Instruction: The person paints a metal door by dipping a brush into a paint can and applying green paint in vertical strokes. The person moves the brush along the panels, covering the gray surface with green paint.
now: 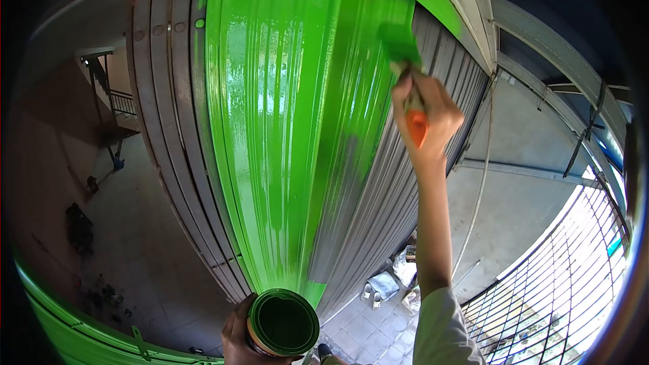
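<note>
My right hand (436,111) is raised at the upper right, its fingers wrapped round a paintbrush (414,107) with an orange handle end. Green, blurred bristles touch the ribbed metal shutter (270,115) near the edge of its painted part. Wet, glossy green covers the wide panel, while the strip beside it is partly green with grey (338,220) showing lower down. At the bottom, my left hand (238,334) grips a paint can (284,322) from its left side. The can is uncovered, with green paint round its rim and a dark inside.
Unpainted grey slats (389,182) run to the right of the green. Grey metal rails (176,128) stand on the left. A barred grille (547,297) and a hanging cord (481,182) are at the right. Shoes (372,295) lie on the tiled floor below.
</note>
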Demonstrator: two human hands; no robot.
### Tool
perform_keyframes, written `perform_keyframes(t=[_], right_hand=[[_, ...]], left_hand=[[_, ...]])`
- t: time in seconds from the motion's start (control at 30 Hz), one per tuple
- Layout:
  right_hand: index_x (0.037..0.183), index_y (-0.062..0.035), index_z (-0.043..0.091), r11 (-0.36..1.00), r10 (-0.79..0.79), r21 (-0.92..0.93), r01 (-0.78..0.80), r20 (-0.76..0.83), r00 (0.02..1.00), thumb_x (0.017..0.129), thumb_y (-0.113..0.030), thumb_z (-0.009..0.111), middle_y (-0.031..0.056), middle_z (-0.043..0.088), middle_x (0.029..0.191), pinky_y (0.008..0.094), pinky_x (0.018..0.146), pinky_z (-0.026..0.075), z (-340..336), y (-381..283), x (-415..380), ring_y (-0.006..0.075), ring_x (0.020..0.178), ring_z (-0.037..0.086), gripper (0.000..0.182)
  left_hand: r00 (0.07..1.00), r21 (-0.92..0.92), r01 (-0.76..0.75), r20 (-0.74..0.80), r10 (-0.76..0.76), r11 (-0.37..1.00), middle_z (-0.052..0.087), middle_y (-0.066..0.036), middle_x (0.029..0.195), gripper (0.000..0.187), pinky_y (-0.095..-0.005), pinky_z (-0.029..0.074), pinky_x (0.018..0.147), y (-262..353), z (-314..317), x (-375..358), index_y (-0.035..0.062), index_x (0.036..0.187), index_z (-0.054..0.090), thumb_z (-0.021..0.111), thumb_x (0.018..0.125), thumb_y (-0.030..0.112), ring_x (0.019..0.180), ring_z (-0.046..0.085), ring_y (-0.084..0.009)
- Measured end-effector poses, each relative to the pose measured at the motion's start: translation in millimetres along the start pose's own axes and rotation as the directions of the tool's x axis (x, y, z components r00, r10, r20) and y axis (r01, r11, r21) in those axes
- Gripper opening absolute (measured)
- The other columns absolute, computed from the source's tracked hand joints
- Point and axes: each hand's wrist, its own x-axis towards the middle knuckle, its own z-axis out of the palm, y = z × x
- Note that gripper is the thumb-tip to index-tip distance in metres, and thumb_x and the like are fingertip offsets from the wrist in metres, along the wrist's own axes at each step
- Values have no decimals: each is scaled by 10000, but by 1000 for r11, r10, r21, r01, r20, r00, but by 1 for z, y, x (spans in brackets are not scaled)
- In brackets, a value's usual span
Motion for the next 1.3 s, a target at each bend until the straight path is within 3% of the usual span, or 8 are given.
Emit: perform_keyframes(t=[0.27, 0.43, 0.53, 0.6, 0.77, 0.9, 1.13, 1.3], right_hand=[[884, -36, 666, 991, 57, 91, -96, 358, 932, 739, -55, 648, 35, 608, 589, 263, 397, 461, -60, -36, -98, 129, 432, 570, 147], [824, -45, 673, 979, 140, 75, -188, 417, 898, 715, -60, 703, 39, 598, 565, 269, 393, 444, -85, -44, -54, 129, 423, 568, 114], [812, -68, 680, 993, 65, 97, -70, 51, 997, 770, -67, 700, 36, 586, 539, 263, 379, 415, -47, -28, -19, 130, 405, 545, 46], [878, -84, 707, 994, 30, 110, -21, -80, 996, 783, -75, 721, 32, 588, 567, 269, 387, 411, -16, -18, 4, 132, 418, 537, 96], [951, -122, 726, 998, -53, 9, 57, -229, 972, 772, -81, 735, 17, 580, 600, 284, 404, 415, 45, 7, 31, 140, 434, 513, 183], [935, -77, 704, 994, -28, 94, 49, -220, 975, 775, -61, 713, 31, 570, 580, 284, 405, 425, 43, 6, 7, 169, 433, 531, 161], [885, -35, 671, 995, 31, 86, -55, 260, 965, 792, -65, 592, 2, 562, 544, 246, 374, 439, -33, -45, -105, 93, 407, 522, 126], [851, -8, 694, 963, 129, 164, -214, 418, 899, 709, -14, 611, 37, 565, 534, 270, 391, 429, -82, -81, -196, 120, 396, 520, 165]], left_hand=[[999, -1, 38, -36, -38, 999, 657, -163, 1147, 1159, -434, 568, 905, -7, -2, -3, -18, 1337, 445, 981, 370, 329, 1035, 674, -311], [999, 50, 31, -37, -29, 998, 651, -160, 1161, 1147, -432, 568, 906, -8, -3, -2, -19, 1330, 460, 980, 368, 327, 1041, 672, -305], [1000, 34, -4, -27, 5, 999, 661, -157, 1138, 1139, -431, 566, 908, -4, 0, 2, -19, 1322, 467, 980, 368, 334, 1036, 675, -305], [1000, -4, 18, -13, -18, 1000, 667, -156, 1126, 1141, -433, 564, 910, -3, 2, 2, -19, 1320, 468, 980, 366, 340, 1029, 678, -307], [999, -13, 44, 1, -44, 999, 671, -157, 1120, 1151, -433, 561, 912, 0, 2, 0, -19, 1320, 466, 983, 360, 351, 1016, 683, -309], [998, -8, 61, 1, -61, 998, 670, -160, 1123, 1154, -429, 560, 910, -3, 0, -3, -19, 1326, 458, 983, 366, 347, 1015, 684, -309], [996, -38, 76, -38, -78, 996, 664, -154, 1137, 1153, -427, 560, 910, -8, -2, -5, -11, 1342, 445, 980, 371, 305, 1027, 678, -300], [996, -63, 85, -29, -87, 994, 654, -156, 1157, 1154, -427, 558, 914, -9, -3, -5, -7, 1348, 443, 977, 370, 291, 1042, 671, -299]])
